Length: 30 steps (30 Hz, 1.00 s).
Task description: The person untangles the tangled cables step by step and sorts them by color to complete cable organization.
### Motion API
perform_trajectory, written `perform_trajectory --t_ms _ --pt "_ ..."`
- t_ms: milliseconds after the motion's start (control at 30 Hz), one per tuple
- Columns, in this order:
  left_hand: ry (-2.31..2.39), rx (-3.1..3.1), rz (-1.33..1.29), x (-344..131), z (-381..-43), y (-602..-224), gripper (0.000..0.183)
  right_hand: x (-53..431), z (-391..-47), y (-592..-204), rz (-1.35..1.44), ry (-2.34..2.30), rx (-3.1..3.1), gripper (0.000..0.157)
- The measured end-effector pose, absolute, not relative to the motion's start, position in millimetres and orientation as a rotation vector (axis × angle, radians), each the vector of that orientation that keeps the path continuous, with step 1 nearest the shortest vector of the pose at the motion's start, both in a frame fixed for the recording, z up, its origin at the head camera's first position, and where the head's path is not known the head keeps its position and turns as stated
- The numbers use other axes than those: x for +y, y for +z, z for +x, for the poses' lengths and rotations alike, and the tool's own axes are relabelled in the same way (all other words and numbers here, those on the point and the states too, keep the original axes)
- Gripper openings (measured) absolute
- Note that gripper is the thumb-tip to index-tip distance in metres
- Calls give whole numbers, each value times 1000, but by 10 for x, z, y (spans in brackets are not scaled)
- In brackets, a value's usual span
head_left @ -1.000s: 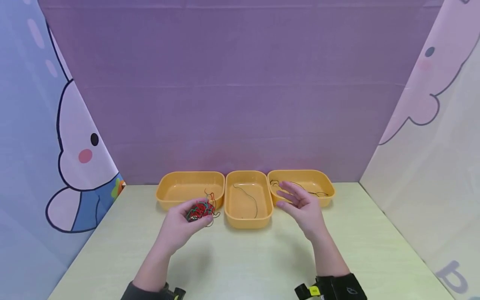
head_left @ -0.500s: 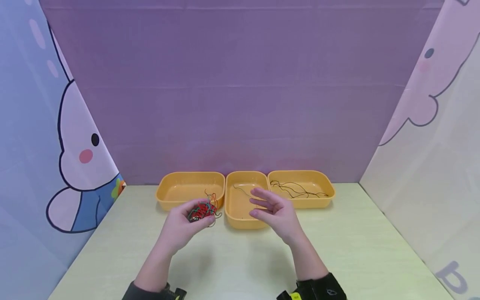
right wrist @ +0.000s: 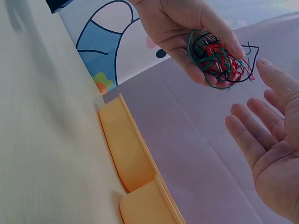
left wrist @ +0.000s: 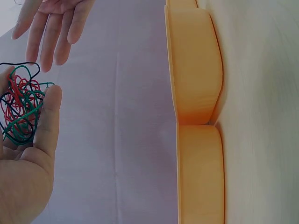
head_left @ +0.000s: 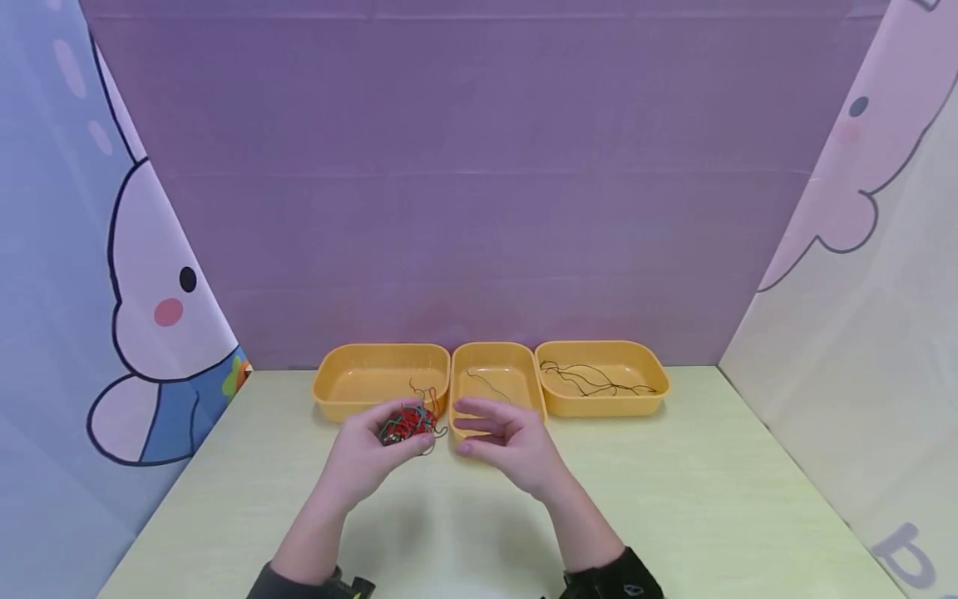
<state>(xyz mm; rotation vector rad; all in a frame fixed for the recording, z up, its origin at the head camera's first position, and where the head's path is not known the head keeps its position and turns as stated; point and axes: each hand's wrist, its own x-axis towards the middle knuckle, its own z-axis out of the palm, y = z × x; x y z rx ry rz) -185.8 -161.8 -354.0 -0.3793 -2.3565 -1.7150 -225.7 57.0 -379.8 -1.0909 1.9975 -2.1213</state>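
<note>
A tangled bundle of red, green and black wires (head_left: 410,423) sits in my left hand (head_left: 362,457), held between the thumb and the curled fingers. Loose wire ends poke up from the bundle. My right hand (head_left: 516,449) is just to the right of it, with relaxed fingers and nothing in them. In the right wrist view, the right fingertips (right wrist: 240,112) are close to the wires (right wrist: 217,58) but apart from them. Behind the hands, the middle yellow tray (head_left: 497,353) holds a thin greenish wire (head_left: 490,386), and the right tray (head_left: 602,408) holds several black wires (head_left: 591,378).
A left yellow tray (head_left: 382,358) stands beside the middle one, with no wires visible in it. All three trays stand in a row on the pale table (head_left: 711,482), near the purple backdrop (head_left: 479,183). Cartoon-printed panels flank the table on both sides.
My right hand has moved left from over the right tray, past the middle tray, to near the wire bundle. The black wires in the right tray are now uncovered. My left hand has barely moved.
</note>
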Motion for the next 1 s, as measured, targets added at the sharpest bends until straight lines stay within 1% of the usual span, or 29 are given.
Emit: perform_trajectory --t_ms 133,300,567,800,1000 --pt "-1714 -2363 -379 -1609 -1862 -3552 43 536 -2183 -3723 -1089 -2071 2045 42" --pt "-1739 -2348 -403 -1598 -1872 -3577 44 518 -2180 -3730 -1100 -2053 2079 36" --pt "-1766 -2327 -471 -1561 -1881 -3625 40 512 -2183 -3748 -1134 -2056 2063 27" --pt "-1781 -2301 -566 -1503 -1865 -3625 37 533 -2171 -3741 -1064 -2054 2130 15" --pt "-1751 -2318 -541 -1522 -1936 -3727 37 547 -2167 -3729 -1059 -2051 2134 11"
